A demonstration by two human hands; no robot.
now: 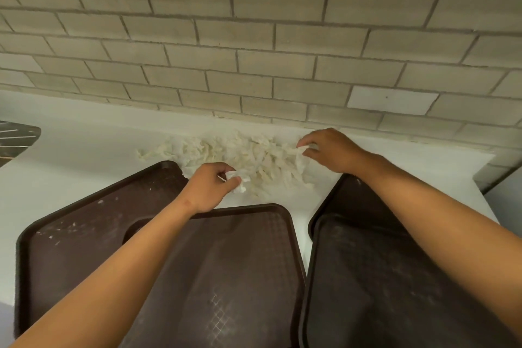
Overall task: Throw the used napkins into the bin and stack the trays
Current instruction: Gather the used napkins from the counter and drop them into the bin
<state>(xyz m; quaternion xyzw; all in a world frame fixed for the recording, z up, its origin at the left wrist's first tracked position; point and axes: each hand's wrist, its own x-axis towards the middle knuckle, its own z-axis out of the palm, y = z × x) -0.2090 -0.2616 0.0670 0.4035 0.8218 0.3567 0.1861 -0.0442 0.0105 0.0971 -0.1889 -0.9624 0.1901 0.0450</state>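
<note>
Napkins (243,155) mostly sit piled on the counter (84,150); left hand (210,186) and right hand (330,150) each pinch one in curled fingers. Trays (240,263) unstacked, no bin visible.

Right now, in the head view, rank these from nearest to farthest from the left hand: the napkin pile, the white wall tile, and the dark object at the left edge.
From the left hand:
1. Napkin pile, touching it; the fingers pinch a piece.
2. Dark object, far left on the counter.
3. White wall tile, up right on the wall.
</note>
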